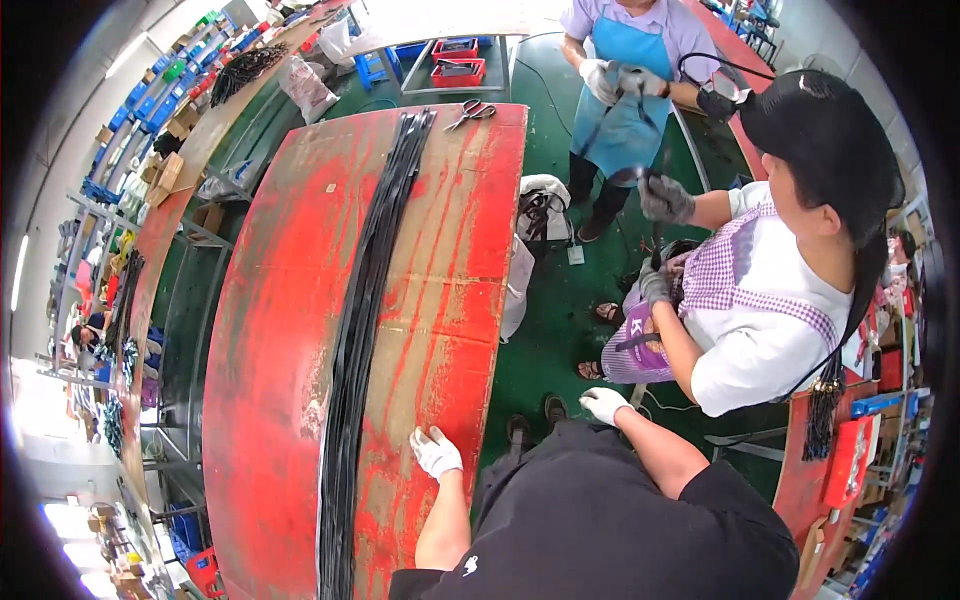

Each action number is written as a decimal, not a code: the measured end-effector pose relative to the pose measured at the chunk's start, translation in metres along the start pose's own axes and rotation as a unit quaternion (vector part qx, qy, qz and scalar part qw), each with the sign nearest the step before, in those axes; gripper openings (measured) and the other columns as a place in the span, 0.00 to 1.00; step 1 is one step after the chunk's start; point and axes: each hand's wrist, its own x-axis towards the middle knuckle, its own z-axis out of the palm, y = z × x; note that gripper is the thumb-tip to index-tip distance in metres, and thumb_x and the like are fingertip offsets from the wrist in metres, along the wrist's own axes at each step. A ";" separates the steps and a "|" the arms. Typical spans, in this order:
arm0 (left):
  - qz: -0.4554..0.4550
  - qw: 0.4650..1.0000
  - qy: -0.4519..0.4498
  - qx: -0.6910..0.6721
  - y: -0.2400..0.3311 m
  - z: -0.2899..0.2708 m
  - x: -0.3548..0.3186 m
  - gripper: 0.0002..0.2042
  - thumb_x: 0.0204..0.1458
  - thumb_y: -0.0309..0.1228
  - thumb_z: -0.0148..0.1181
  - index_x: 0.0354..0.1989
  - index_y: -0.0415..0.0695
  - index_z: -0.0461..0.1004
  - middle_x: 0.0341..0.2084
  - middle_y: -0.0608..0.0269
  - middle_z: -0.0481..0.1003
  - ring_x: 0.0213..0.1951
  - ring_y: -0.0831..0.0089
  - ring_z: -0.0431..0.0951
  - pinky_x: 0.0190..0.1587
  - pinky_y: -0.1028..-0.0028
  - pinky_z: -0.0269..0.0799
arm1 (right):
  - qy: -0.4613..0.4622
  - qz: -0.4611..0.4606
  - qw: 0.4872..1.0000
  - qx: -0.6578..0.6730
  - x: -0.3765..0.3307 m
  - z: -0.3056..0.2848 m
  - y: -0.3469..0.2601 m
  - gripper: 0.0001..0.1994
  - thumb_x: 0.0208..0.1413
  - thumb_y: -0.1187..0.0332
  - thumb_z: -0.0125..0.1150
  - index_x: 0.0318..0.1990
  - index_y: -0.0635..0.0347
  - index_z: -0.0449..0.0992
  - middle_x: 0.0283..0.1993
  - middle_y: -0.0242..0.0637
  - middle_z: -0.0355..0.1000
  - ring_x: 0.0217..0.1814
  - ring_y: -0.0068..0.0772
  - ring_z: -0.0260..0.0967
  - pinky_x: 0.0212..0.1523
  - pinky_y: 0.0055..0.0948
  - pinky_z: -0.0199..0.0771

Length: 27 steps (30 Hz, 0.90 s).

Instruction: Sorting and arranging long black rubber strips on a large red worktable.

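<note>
My left hand (436,452), in a white glove, rests on the worn red and tan tabletop (270,340). Its fingers are spread and it holds nothing. To the left of it, a long bundle of flat black strips (365,310) runs the length of the table, apart from my fingers. My right hand (604,405), also white-gloved, is held out over the floor beside the table. No object shows in it, and its fingers look loosely extended. A pair of scissors (472,114) lies at the far end of the table, near the end of the strips.
Close on my right, a person in a checked apron (740,270) handles a dark strip with grey gloves. Farther back stands another person in a blue apron (625,90). A white sack (543,205) with dark strips stands beside the table. Red crates (458,72) sit beyond the far end.
</note>
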 end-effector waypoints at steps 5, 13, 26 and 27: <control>-0.008 1.000 -0.015 0.013 -0.017 -0.009 -0.005 0.25 0.71 0.45 0.49 0.65 0.37 0.70 0.68 0.38 0.66 0.69 0.44 0.68 0.70 0.54 0.64 | 0.049 -0.052 0.997 -0.001 0.001 -0.005 -0.037 0.23 0.67 0.50 0.54 0.58 0.55 0.81 0.58 0.47 0.80 0.62 0.52 0.76 0.63 0.45 0.73; 0.021 0.999 0.031 -0.003 -0.032 -0.010 -0.019 0.23 0.70 0.42 0.52 0.64 0.37 0.70 0.65 0.38 0.69 0.66 0.43 0.70 0.68 0.53 0.67 | 0.476 -0.380 0.793 0.007 -0.085 -0.076 -0.180 0.12 0.55 0.74 0.71 0.47 0.55 0.81 0.45 0.42 0.80 0.51 0.55 0.77 0.53 0.49 0.77; 0.141 0.979 0.058 -0.136 0.027 -0.015 -0.001 0.19 0.69 0.38 0.56 0.62 0.38 0.70 0.63 0.37 0.70 0.63 0.42 0.73 0.65 0.53 0.71 | 0.149 -0.137 0.658 0.725 0.003 -0.190 -0.190 0.15 0.71 0.53 0.60 0.52 0.53 0.75 0.44 0.37 0.78 0.45 0.37 0.77 0.50 0.41 0.79; 0.137 0.978 0.058 -0.147 0.023 -0.018 -0.003 0.19 0.69 0.37 0.56 0.62 0.39 0.70 0.63 0.38 0.70 0.62 0.43 0.74 0.64 0.53 0.72 | 0.121 -0.140 0.638 0.748 -0.003 -0.188 -0.208 0.12 0.71 0.53 0.60 0.45 0.49 0.76 0.37 0.33 0.77 0.39 0.36 0.77 0.44 0.41 0.80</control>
